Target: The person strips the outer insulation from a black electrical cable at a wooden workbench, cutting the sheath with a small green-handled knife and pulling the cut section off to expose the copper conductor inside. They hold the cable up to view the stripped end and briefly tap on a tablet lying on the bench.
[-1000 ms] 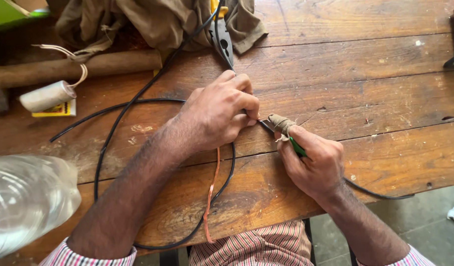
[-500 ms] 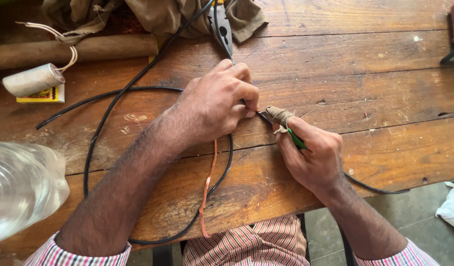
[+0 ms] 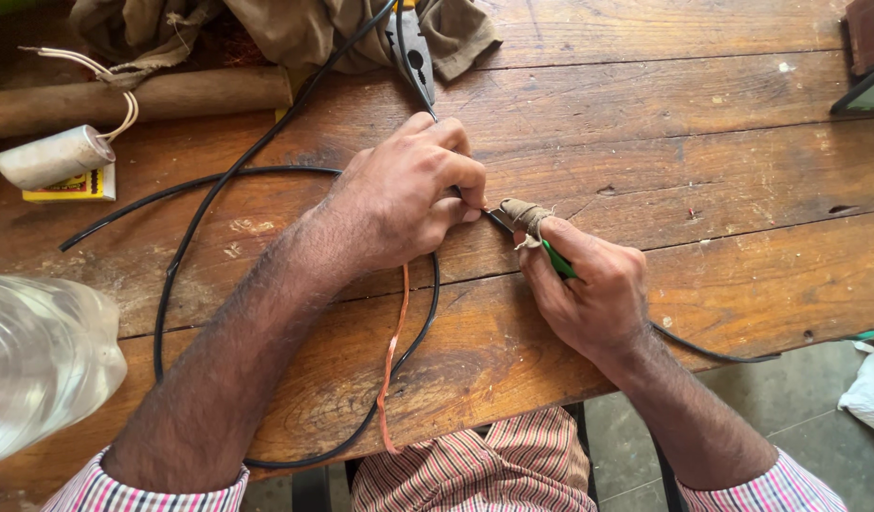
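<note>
A person in striped sleeves worked at a scarred, rough-grained wooden bench (image 3: 721, 171), both hands meeting over a thin black cable (image 3: 186, 246). The left hand (image 3: 404, 194) lay knuckles-up, its fingers pinched narrow on the cable's end. The right hand (image 3: 593, 294) was curled tight around a green-handled tool (image 3: 556, 259), whose dark tip met the cable just beside the left fingertips; the right forefinger wore a frayed, tan cloth wrap (image 3: 525, 218). The cable looped in a wide, smooth curve across the planks and over the near edge, while another stretch ran out from under the right wrist along the bench's front. A flat, coppery strip (image 3: 392, 365) trailed from beneath the left palm toward the edge. At the far side lay metal pliers (image 3: 415, 52) on crumpled, drab cloth (image 3: 295, 28), beside a round wooden stick (image 3: 143, 95). Further left sat a pale cylinder with white leads (image 3: 53, 156) on a small yellow box (image 3: 72, 187). A clear, ribbed plastic bottle (image 3: 39, 360) filled the lower left, blurred.
</note>
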The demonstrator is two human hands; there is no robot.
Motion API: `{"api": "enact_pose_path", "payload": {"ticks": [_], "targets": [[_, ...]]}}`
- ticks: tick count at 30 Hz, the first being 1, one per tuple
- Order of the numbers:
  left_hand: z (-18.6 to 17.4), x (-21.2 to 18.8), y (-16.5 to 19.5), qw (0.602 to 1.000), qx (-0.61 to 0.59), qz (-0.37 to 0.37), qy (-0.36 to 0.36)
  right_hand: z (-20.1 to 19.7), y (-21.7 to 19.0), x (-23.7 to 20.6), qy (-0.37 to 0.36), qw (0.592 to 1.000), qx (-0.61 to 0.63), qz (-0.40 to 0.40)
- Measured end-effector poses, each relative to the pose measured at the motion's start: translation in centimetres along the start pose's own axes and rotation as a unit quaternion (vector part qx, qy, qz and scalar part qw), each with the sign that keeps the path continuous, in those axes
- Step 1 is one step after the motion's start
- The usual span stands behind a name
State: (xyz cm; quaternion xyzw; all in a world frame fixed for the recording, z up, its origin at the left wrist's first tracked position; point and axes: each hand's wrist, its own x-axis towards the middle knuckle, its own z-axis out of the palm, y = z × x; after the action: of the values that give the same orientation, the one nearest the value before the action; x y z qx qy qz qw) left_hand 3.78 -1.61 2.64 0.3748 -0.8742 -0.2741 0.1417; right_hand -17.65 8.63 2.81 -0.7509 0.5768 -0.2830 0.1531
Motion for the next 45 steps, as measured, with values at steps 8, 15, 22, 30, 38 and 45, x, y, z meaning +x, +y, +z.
{"api": "enact_pose_path", "payload": {"ticks": [8, 15, 22, 30, 38, 45], "targets": [[0.0, -0.2, -0.1, 1.0, -0.014, 0.01, 0.014, 0.1, 0.0, 0.0, 0.007, 0.999, -0.021, -0.024], [0.1, -0.3, -0.3, 0.999, -0.02, 0.019, 0.027, 0.1, 0.2, -0.1, 0.012, 0.999, -0.017, -0.026], [0.1, -0.2, -0.2, 0.999, -0.018, 0.025, 0.029, 0.1, 0.6, -0.1, 0.0, 0.999, -0.003, -0.032], [-0.2, -0.4, -0.1, 1.0, -0.024, 0.007, 0.014, 0.3, 0.6, -0.1, 0.017, 0.996, -0.034, -0.075], [-0.2, 0.0, 0.3, 0.998, -0.044, 0.016, 0.045, 0.3, 1.2, -0.5, 0.001, 0.995, -0.045, -0.095], [0.5, -0.1, -0.2, 0.996, -0.026, 0.053, 0.072, -0.1, 1.8, -0.5, -0.012, 0.99, -0.033, -0.14]]}}
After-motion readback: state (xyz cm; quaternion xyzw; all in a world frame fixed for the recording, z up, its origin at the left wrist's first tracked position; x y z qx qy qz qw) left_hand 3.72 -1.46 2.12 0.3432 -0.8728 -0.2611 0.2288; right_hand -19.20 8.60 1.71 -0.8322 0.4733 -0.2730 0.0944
